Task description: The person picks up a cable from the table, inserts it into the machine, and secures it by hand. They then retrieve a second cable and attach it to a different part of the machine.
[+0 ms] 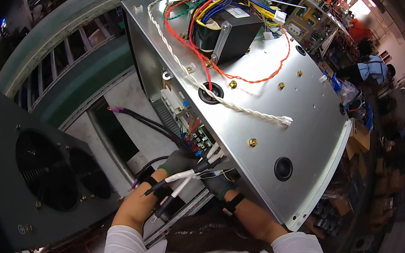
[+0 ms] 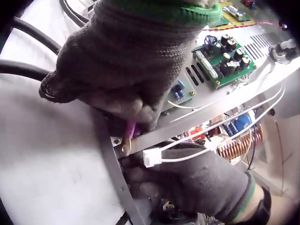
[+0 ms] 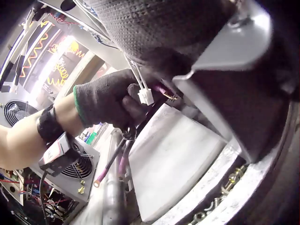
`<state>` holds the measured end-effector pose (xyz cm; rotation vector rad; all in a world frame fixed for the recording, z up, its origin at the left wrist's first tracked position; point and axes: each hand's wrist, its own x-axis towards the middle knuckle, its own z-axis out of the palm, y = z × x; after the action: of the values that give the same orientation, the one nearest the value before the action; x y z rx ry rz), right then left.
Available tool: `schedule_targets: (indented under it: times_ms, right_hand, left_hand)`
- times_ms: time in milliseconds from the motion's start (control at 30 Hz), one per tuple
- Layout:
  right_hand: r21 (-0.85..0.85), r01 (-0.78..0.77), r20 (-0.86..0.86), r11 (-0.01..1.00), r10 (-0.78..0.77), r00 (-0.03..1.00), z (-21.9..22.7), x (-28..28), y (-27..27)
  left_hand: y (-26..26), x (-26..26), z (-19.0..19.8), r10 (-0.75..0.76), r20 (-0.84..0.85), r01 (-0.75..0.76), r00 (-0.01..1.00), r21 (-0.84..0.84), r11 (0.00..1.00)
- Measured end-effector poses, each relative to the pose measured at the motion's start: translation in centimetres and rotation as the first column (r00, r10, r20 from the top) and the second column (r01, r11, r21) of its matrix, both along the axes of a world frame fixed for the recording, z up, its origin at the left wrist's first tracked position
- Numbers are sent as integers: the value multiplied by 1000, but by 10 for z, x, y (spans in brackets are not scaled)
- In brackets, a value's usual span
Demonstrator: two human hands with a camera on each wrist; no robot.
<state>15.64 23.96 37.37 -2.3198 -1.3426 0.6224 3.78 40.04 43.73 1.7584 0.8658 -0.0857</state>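
Observation:
In the left wrist view my gloved left hand (image 2: 126,61) pinches a black cable's end by its purple sleeve (image 2: 131,129). The ring-shaped cable lug (image 2: 125,149) sits at the corner of a metal frame bar (image 2: 173,129). My gloved right hand (image 2: 201,176) is just below that bar, fingers bent toward the lug; I cannot tell whether they hold anything. A white connector (image 2: 152,158) on two white wires hangs in front of the right hand. From the head view, both the left hand (image 1: 179,163) and right hand (image 1: 218,184) work low beside the metal cabinet (image 1: 264,113).
A transformer (image 1: 228,34) with bundled wires tops the cabinet. White-sleeved leads (image 1: 182,174) hang over the hands. A dark panel with fans (image 1: 48,169) stands to the left. More purple-ended cables (image 3: 105,171) hang below the left hand. Circuit boards (image 2: 225,63) lie inside the cabinet.

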Motion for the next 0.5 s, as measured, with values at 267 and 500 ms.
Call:
schedule_targets:
  times_ms: [267, 500]
  right_hand:
    - [37, -11, -72, 999, 13, 997, 2, -3, 7]
    - [-124, -112, -231, 986, 81, 970, 31, 1, 10]
  left_hand:
    - [-10, -16, -6, 363, 195, -266, 911, -396, 879]
    - [-14, 1, -31, 433, 56, -396, 900, -312, 863]
